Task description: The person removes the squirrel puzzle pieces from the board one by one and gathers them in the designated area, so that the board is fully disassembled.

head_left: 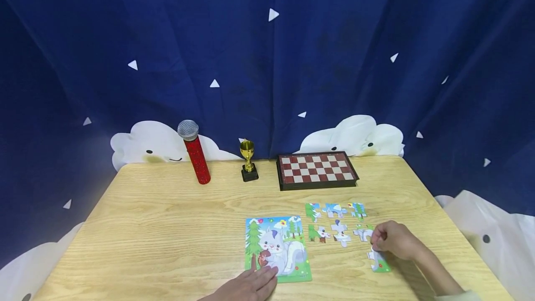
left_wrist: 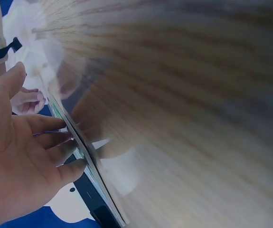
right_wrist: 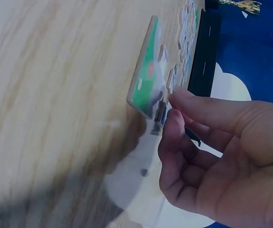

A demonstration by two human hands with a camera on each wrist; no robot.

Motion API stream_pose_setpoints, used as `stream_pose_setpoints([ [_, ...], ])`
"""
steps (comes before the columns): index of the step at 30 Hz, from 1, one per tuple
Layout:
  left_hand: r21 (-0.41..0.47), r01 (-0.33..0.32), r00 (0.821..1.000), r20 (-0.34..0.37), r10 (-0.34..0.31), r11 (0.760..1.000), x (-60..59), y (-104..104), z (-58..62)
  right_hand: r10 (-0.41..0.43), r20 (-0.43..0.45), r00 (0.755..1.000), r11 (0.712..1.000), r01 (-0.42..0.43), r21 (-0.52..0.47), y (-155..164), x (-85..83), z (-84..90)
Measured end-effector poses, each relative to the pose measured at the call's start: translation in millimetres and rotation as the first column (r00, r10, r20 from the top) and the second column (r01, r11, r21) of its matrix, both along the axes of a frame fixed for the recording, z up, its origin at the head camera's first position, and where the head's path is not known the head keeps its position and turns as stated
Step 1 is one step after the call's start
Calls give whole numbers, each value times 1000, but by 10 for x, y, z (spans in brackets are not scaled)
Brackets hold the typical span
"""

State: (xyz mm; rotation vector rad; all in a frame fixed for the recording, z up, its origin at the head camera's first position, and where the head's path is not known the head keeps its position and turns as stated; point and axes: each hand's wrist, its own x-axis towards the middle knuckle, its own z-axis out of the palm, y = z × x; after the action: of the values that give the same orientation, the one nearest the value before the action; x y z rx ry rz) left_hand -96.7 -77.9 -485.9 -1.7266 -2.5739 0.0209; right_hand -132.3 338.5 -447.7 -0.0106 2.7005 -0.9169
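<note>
My left hand (head_left: 251,285) lies flat with its fingers on the lower edge of a square picture board (head_left: 298,271) showing a white squirrel. In the left wrist view, the left palm (left_wrist: 22,152) faces the camera, fingers extended over the board's edge. On the right, my right hand (head_left: 394,239) has its thumb and index finger together at the upper end of a green and white corner puzzle piece (head_left: 381,264). Seen from the right wrist, the right hand (right_wrist: 221,147) is curled, its fingertips pinching at the far end of that blurred piece (right_wrist: 145,85).
Several loose puzzle pieces (head_left: 340,233) lie in two spaced rows right of the board. Behind them sits a brown and white checkered board (head_left: 317,169) in a black frame. A red microphone (head_left: 197,157) and a small gold trophy (head_left: 248,159) stand near the table's (head_left: 146,226) back edge.
</note>
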Motion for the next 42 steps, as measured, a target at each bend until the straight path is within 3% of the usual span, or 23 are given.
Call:
stream_pose_setpoints([
  [3, 6, -7, 1000, 17, 7, 1000, 6, -9, 1, 8, -6, 1000, 1000, -8, -20, -36, -23, 21],
  [8, -1, 3, 998, -55, -3, 1000, 6, -31, 47, 49, -19, 999, 996, -50, -73, -199, -94, 62],
  [12, -11, -2, 995, -98, 1, 1000, -2, -64, 84, 128, -56, 990, 986, -133, -103, -415, -149, 71],
  [17, -20, 6, 964, -266, -11, 1000, -9, -142, 53, 233, -96, 968, 957, -246, -156, -771, -220, 36],
  [19, -18, 2, 955, -296, -8, 1000, -8, -170, 35, 255, -96, 962, 943, -270, -194, -920, -234, 8],
  [27, -22, -32, 986, -164, 28, 999, 2, -242, 34, 309, -96, 946, 900, -323, -293, -1402, -239, -119],
  [36, -29, -36, 982, -189, 30, 999, -1, -238, 8, 355, -59, 933, 876, -354, -329, -1658, -205, -77],
  [39, -32, -48, 991, -122, 44, 998, 2, -243, 10, 358, -32, 933, 869, -346, -354, -1724, -183, -71],
  [42, -22, -67, 997, -27, 66, 998, 8, -238, 13, 353, -9, 935, 881, -336, -333, -1783, -158, -71],
])
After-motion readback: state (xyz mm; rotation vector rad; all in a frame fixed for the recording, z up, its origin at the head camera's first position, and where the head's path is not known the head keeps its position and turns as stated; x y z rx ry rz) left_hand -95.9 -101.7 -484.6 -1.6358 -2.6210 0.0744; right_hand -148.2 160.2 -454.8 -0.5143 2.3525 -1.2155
